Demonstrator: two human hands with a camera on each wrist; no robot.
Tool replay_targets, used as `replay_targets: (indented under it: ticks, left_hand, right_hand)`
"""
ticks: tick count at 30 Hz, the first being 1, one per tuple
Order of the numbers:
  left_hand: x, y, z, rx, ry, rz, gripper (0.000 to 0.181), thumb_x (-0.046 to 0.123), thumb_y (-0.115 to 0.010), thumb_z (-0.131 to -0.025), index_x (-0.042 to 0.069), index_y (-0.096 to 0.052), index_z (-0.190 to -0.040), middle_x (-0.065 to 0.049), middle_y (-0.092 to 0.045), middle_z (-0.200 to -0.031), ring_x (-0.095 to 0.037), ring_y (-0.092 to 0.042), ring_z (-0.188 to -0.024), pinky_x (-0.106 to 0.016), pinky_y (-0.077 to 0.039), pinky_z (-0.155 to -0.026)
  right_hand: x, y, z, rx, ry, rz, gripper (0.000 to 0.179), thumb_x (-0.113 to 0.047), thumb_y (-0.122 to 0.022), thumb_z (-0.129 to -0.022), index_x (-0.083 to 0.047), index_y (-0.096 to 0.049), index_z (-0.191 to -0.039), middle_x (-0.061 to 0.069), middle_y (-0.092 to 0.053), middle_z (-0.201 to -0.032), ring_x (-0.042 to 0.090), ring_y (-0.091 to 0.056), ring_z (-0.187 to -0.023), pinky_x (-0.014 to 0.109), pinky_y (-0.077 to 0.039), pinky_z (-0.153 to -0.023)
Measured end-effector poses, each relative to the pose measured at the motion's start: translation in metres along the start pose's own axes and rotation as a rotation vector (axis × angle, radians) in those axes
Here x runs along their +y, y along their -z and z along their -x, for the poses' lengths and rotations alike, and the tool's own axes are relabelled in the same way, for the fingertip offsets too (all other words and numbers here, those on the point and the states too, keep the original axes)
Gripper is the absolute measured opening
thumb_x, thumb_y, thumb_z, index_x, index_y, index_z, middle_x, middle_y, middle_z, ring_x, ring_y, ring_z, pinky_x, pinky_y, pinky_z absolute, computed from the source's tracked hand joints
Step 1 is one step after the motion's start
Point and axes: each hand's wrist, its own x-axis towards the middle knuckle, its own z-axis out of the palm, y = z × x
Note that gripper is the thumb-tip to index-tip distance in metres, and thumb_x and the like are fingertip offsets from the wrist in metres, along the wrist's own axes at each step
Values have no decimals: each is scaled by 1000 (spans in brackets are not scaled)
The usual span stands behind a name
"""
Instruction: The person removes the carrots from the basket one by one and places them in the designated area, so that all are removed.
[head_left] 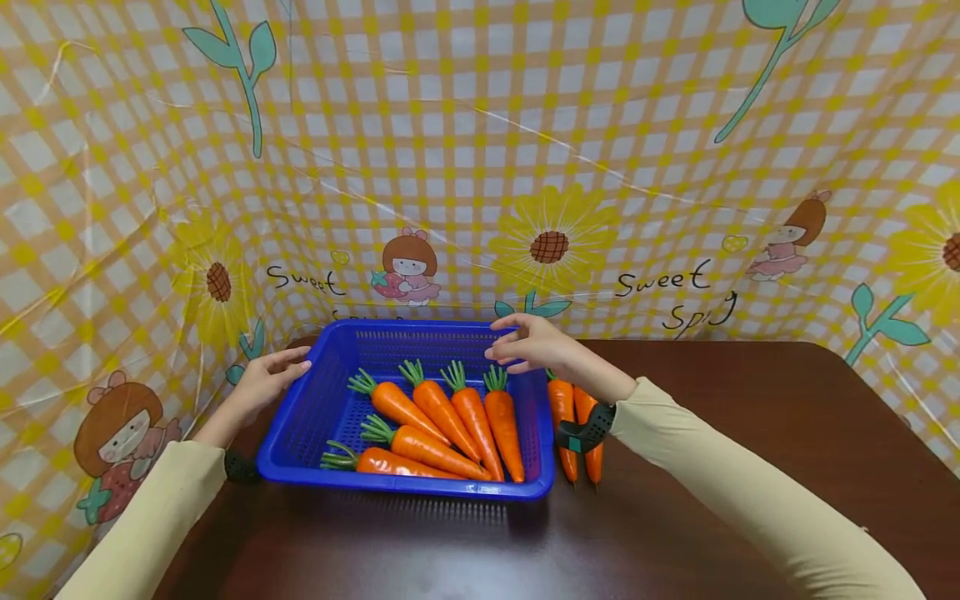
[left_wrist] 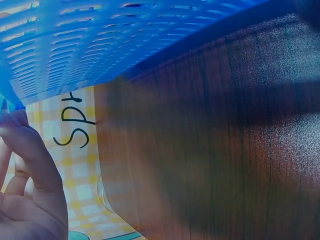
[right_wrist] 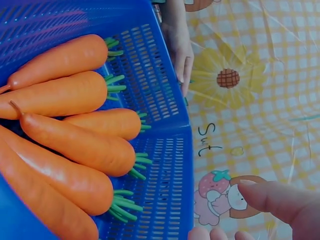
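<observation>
A blue plastic basket (head_left: 405, 482) with slotted walls stands on the table, holding several orange carrots (head_left: 431, 450) with green stalks. At its left rim, my left hand (head_left: 258, 385) has its fingertips right at the edge, thumb and fingers extended. In the left wrist view that hand is partly cut off beside the slotted basket wall (left_wrist: 100, 40). My right hand (head_left: 536, 343) hovers over the back right corner of the basket, fingers loosely bent and apart, holding nothing. Two more carrots (head_left: 562, 417) lie outside the basket on the right, partly hidden under my right wrist.
The dark brown wooden table (head_left: 750, 433) extends right of the basket and in front of it. Behind and along the left, a yellow checked cloth (head_left: 465, 167) with sunflowers and cartoon figures hangs close to the table edge. Each wrist wears a black band (head_left: 592, 429).
</observation>
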Motion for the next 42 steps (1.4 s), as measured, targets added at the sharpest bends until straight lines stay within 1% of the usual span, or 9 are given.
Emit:
replay_targets:
  ticks: [3, 5, 11, 18, 22, 24, 29, 36, 42]
  left_hand:
    - [3, 3, -1, 2, -22, -16, 61, 40, -53, -98, 5, -41, -146, -26, -52, -134, -10, -58, -97, -22, -50, -77]
    - [3, 4, 1, -7, -16, -21, 61, 40, -53, -98, 4, -40, -146, -28, -50, -136, -19, -58, -103, -24, -49, -78]
    - [4, 3, 5, -24, 5, -31, 64, 43, -52, -98, 6, -38, -148, -27, -40, -146, -38, -48, -124, -31, -47, -88]
    - [1, 2, 2, -25, -4, -21, 64, 44, -52, -97, 7, -39, -147, -26, -44, -143, -36, -51, -121, -30, -49, -86]
    - [-1, 1, 4, -38, -1, -17, 64, 43, -52, -98, 6, -37, -148, -27, -39, -147, -41, -44, -129, -44, -46, -97]
    - [0, 2, 2, -47, -1, -18, 65, 44, -51, -98, 7, -36, -149, -27, -38, -148, -42, -43, -130, -47, -45, -99]
    - [6, 9, -3, -44, -14, -41, 65, 45, -50, -98, 8, -36, -149, -27, -42, -145, -40, -46, -126, -36, -48, -89]
    - [5, 11, -2, -49, 8, -50, 64, 43, -50, -98, 8, -34, -150, -28, -36, -149, -43, -39, -132, -53, -40, -102]
    - [4, 6, 1, -55, 18, -38, 67, 46, -50, -97, 9, -34, -150, -27, -34, -150, -43, -39, -133, -53, -40, -102]
  right_hand:
    - [-5, -3, -3, -11, 2, -8, 58, -11, -59, -94, 1, -33, -145, 17, -57, -122, 24, -61, -104, 44, -50, -96]
    - [-8, -5, -4, -25, -4, -12, 57, -11, -58, -94, 1, -33, -145, 19, -58, -124, 23, -61, -103, 44, -50, -96]
    - [-14, -12, -9, -61, -23, -5, 57, -11, -58, -94, 1, -34, -144, 19, -60, -125, 26, -61, -106, 45, -49, -97]
    - [-18, -20, -14, -92, -40, 10, 58, -10, -59, -93, 0, -34, -144, 23, -55, -130, 32, -59, -111, 49, -46, -100]
    - [-20, -27, -18, -118, -60, 22, 58, -10, -60, -92, -1, -35, -144, 23, -55, -131, 32, -58, -112, 50, -46, -100]
    - [-22, -30, -20, -124, -71, 31, 58, -9, -61, -92, -1, -36, -144, 23, -55, -131, 36, -56, -116, 49, -47, -99]
    - [-28, -37, -28, -126, -85, 37, 59, -10, -63, -91, -2, -37, -143, 21, -57, -130, 40, -52, -122, 48, -47, -99]
    - [-30, -46, -35, -139, -140, 60, 63, -11, -67, -88, -5, -38, -144, 19, -59, -131, 37, -52, -125, 42, -50, -96]
    - [-24, -51, -40, -128, -179, 80, 63, -12, -69, -87, -5, -40, -143, 18, -56, -132, 36, -53, -123, 45, -48, -99]
